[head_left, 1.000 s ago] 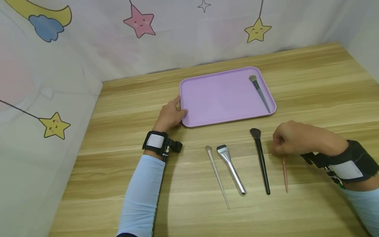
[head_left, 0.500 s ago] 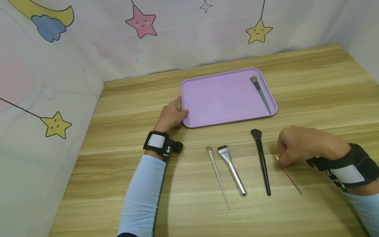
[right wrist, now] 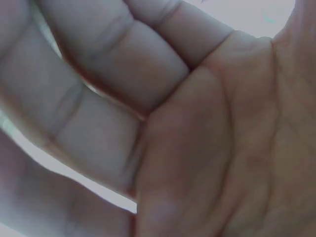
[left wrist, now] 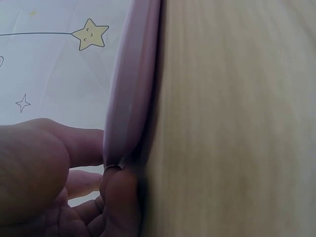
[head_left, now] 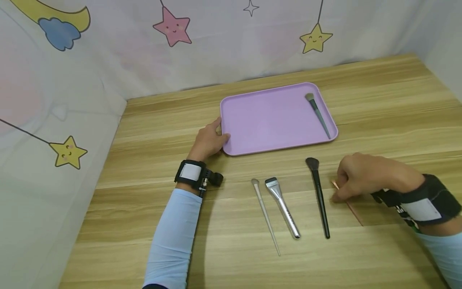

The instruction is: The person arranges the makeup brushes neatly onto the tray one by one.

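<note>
My left hand [head_left: 208,140] grips the near-left edge of a purple tray [head_left: 267,120]; the left wrist view has thumb and fingers on either side of the rim. At the right, my right hand [head_left: 368,174] pinches a slim copper-coloured makeup brush [head_left: 355,213] low over the table, hiding its middle. Its handle slants toward the front right, and its upper end pokes out left of the fingers. Only the palm [right wrist: 197,143] and bent fingers fill the right wrist view. A dark green makeup brush [head_left: 318,115] lies along the tray's right side.
Left of my right hand lie a black makeup brush [head_left: 319,198], a silver flat-topped brush [head_left: 284,208] and a slender pale brush [head_left: 266,218], roughly parallel on the wooden table [head_left: 151,132]. A white curtain [head_left: 231,44] with stars hangs behind the table.
The right hand has moved a little toward the front, and the copper-coloured brush in it has turned from nearly straight to slanted. The left hand stays on the tray.
</note>
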